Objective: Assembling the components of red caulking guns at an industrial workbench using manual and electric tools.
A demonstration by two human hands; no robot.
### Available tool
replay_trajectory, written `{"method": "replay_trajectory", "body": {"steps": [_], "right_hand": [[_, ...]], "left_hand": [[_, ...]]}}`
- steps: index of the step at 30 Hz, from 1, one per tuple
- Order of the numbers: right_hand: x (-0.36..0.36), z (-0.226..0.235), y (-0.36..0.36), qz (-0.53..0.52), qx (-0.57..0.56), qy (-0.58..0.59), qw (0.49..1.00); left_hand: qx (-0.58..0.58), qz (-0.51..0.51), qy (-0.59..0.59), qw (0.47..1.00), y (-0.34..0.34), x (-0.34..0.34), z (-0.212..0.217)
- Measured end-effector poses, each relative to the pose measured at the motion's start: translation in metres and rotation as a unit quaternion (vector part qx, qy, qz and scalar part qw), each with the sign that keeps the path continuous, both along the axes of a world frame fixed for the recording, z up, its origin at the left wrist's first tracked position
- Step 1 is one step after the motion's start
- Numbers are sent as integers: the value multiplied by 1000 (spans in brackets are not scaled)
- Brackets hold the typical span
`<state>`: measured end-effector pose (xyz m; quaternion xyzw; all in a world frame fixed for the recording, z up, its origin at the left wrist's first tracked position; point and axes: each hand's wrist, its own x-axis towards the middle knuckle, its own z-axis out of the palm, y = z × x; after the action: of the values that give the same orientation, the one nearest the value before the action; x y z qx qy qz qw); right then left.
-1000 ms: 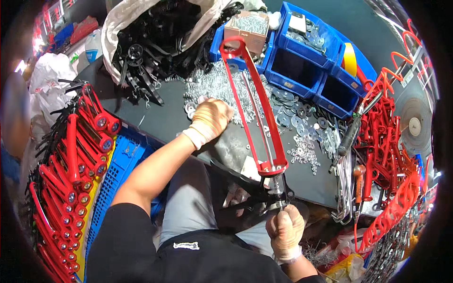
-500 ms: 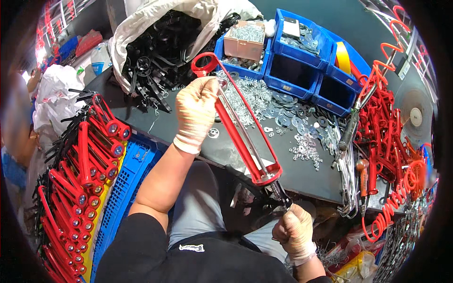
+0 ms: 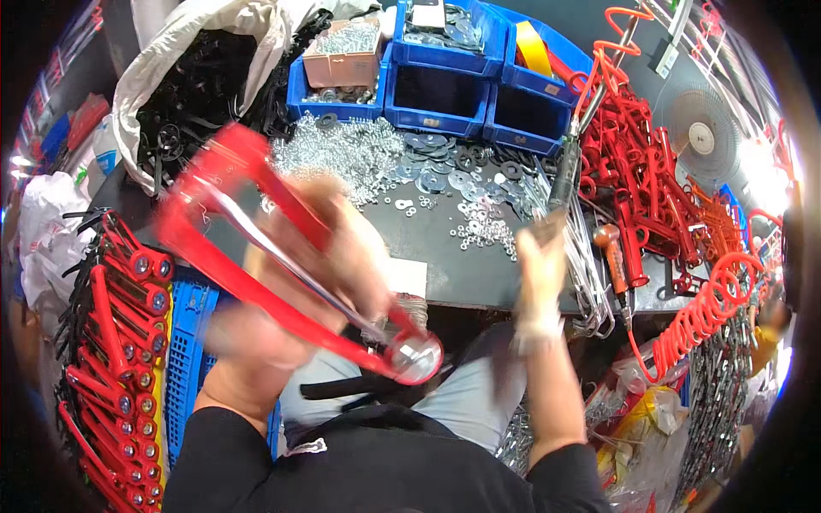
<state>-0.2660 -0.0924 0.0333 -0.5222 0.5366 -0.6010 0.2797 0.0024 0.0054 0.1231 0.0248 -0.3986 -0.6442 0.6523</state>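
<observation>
Red caulking-gun frame [image 3: 256, 248] gripped in the blurred left hand [image 3: 342, 256], right hand [image 3: 540, 256] raised over the table [image 3: 445, 248], its grip unclear

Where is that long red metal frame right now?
In the head view, the red frame is on the person's left, held by the blurred left hand over the lap, beside the stack of red frames.

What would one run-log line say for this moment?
left hand: holds red caulking-gun frame, blurred | right hand: at bench edge, grip unclear | washers: loose

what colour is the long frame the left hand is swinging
Red, with a silver metal rod and end disc. The frame is motion-blurred but clear in the head view, gripped by the left hand.
</observation>
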Motion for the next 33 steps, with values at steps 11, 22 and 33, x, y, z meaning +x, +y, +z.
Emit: {"method": "replay_trajectory", "body": {"steps": [11, 22, 33], "right_hand": [[-30, 9, -66, 16, -137, -132, 982], [-5, -18, -54, 74, -163, -234, 956], [57, 100, 42, 307, -88, -397, 861]], "left_hand": [[-117, 169, -587, 783, -11, -46, -76], [-85, 129, -564, 811, -17, -49, -75], [-110, 162, -559, 806, -21, -54, -79]]}}
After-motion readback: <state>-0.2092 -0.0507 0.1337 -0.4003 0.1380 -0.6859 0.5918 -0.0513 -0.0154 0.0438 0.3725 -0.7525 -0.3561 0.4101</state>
